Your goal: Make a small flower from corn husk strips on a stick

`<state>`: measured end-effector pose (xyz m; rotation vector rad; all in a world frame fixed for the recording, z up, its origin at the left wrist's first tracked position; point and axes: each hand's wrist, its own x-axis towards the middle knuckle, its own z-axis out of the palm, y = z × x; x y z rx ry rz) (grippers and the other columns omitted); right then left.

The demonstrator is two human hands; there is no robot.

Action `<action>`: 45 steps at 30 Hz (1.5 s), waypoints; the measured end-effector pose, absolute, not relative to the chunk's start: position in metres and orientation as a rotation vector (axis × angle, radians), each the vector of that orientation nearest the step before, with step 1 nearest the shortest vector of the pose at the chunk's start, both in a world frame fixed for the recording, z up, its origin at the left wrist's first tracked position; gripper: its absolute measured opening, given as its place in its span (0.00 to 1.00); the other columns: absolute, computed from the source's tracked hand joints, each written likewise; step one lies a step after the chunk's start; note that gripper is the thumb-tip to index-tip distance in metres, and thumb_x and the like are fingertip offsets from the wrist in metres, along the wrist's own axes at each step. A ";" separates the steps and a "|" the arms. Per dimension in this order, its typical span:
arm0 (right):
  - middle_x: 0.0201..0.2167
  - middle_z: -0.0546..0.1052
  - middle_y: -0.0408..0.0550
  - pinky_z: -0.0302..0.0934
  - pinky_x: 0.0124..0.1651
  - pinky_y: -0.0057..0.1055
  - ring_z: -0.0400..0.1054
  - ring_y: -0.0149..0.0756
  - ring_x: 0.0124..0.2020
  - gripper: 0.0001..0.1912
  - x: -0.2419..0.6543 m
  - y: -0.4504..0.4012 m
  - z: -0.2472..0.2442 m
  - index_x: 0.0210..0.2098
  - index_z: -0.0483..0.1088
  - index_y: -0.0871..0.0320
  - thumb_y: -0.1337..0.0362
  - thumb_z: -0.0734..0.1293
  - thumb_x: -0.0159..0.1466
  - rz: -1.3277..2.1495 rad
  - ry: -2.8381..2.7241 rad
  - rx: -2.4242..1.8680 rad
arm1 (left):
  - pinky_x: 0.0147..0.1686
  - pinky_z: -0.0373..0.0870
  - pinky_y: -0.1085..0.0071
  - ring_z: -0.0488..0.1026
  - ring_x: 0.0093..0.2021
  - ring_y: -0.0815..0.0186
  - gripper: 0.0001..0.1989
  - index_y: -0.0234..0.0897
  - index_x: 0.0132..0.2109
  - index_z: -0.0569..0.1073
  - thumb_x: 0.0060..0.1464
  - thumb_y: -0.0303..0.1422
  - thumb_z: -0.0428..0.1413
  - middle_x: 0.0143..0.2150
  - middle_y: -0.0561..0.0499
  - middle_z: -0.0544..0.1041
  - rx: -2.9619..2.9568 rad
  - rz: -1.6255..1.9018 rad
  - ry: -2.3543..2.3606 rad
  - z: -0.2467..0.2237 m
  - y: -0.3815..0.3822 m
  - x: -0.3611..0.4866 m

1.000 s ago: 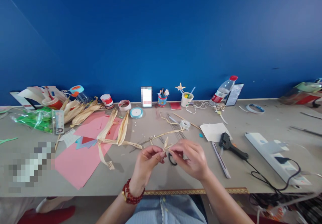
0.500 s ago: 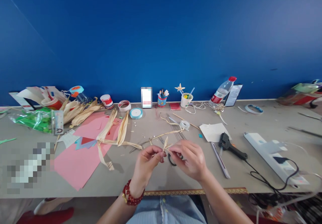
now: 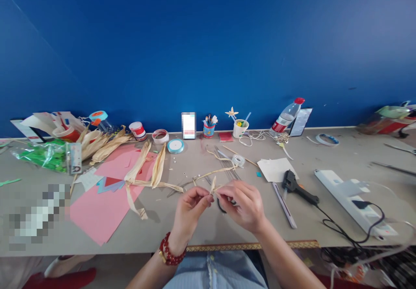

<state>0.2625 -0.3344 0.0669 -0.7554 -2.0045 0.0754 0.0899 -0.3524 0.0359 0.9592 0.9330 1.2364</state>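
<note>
My left hand point(image 3: 194, 204) and my right hand point(image 3: 243, 204) meet over the front middle of the table. Between their fingertips is a small pale corn husk piece point(image 3: 213, 186), its pointed tip standing up. The left thumb and forefinger pinch its base, and the right fingers close on its right side. Partly hidden behind the right hand lie black-handled scissors point(image 3: 221, 206). Thin wires point(image 3: 229, 167) and a roll of clear tape point(image 3: 238, 160) lie just beyond the hands. Loose husk strips point(image 3: 169, 186) stretch out to the left.
Pink paper sheets point(image 3: 97, 215) and dried corn husks point(image 3: 110, 145) cover the left side. A glue gun point(image 3: 297, 187), a purple-grey cutter point(image 3: 284, 205) and a power strip point(image 3: 352, 202) lie right. A husk flower point(image 3: 232, 112) stands in a white cup point(image 3: 240, 128) by the wall.
Both hands stay in nearly the same place, still pinching the husk piece. Its tip has shifted only slightly, and the view has moved a little.
</note>
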 end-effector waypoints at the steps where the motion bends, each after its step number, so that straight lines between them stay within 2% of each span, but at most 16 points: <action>1: 0.27 0.79 0.46 0.62 0.30 0.30 0.69 0.33 0.25 0.10 0.262 -0.335 0.067 0.40 0.69 0.54 0.75 0.66 0.62 0.087 -1.996 -0.750 | 0.35 0.65 0.72 0.69 0.30 0.68 0.10 0.35 0.31 0.77 0.49 0.38 0.66 0.28 0.51 0.75 0.956 1.239 0.933 0.036 -0.352 0.090; 7: 0.23 0.77 0.42 0.60 0.27 0.29 0.64 0.31 0.21 0.07 0.259 -0.337 0.071 0.36 0.71 0.53 0.72 0.65 0.64 0.231 -1.919 -0.813 | 0.33 0.64 0.73 0.68 0.29 0.68 0.11 0.35 0.29 0.77 0.47 0.38 0.67 0.26 0.51 0.75 0.909 1.246 0.940 0.039 -0.354 0.091; 13: 0.23 0.77 0.42 0.61 0.28 0.29 0.65 0.32 0.22 0.07 0.258 -0.338 0.070 0.36 0.72 0.52 0.71 0.65 0.65 0.283 -1.897 -0.807 | 0.33 0.64 0.73 0.69 0.29 0.68 0.11 0.35 0.29 0.77 0.47 0.37 0.67 0.26 0.51 0.75 0.874 1.233 0.926 0.035 -0.354 0.091; 23: 0.23 0.75 0.42 0.60 0.28 0.29 0.65 0.32 0.23 0.08 0.256 -0.335 0.062 0.37 0.70 0.53 0.74 0.67 0.63 0.255 -1.906 -0.788 | 0.30 0.62 0.74 0.67 0.29 0.69 0.10 0.36 0.29 0.77 0.48 0.37 0.67 0.26 0.52 0.75 0.874 1.262 0.922 0.039 -0.356 0.092; 29: 0.25 0.73 0.41 0.60 0.27 0.27 0.65 0.30 0.22 0.06 0.254 -0.336 0.051 0.35 0.68 0.53 0.70 0.69 0.62 0.293 -1.786 -0.836 | 0.31 0.63 0.75 0.67 0.29 0.70 0.09 0.36 0.29 0.77 0.49 0.36 0.66 0.26 0.52 0.74 0.863 1.254 0.910 0.038 -0.357 0.091; 32: 0.24 0.71 0.39 0.61 0.26 0.26 0.65 0.29 0.21 0.10 0.250 -0.339 0.045 0.32 0.64 0.53 0.68 0.71 0.60 0.344 -1.665 -0.904 | 0.32 0.64 0.75 0.68 0.29 0.69 0.09 0.35 0.29 0.77 0.48 0.35 0.67 0.27 0.52 0.75 0.849 1.282 0.896 0.037 -0.357 0.092; 38: 0.25 0.73 0.41 0.63 0.29 0.26 0.67 0.30 0.24 0.07 0.242 -0.344 0.031 0.31 0.68 0.55 0.65 0.71 0.61 0.658 -1.534 -0.959 | 0.35 0.68 0.74 0.71 0.33 0.68 0.07 0.36 0.31 0.79 0.50 0.34 0.66 0.30 0.51 0.77 0.903 1.322 0.838 0.035 -0.358 0.092; 45: 0.25 0.73 0.43 0.64 0.28 0.26 0.69 0.32 0.25 0.04 0.238 -0.342 0.030 0.30 0.73 0.56 0.64 0.72 0.60 1.103 -1.330 -0.777 | 0.35 0.68 0.75 0.71 0.32 0.69 0.06 0.36 0.31 0.79 0.51 0.34 0.66 0.29 0.51 0.77 0.958 1.296 0.832 0.030 -0.357 0.090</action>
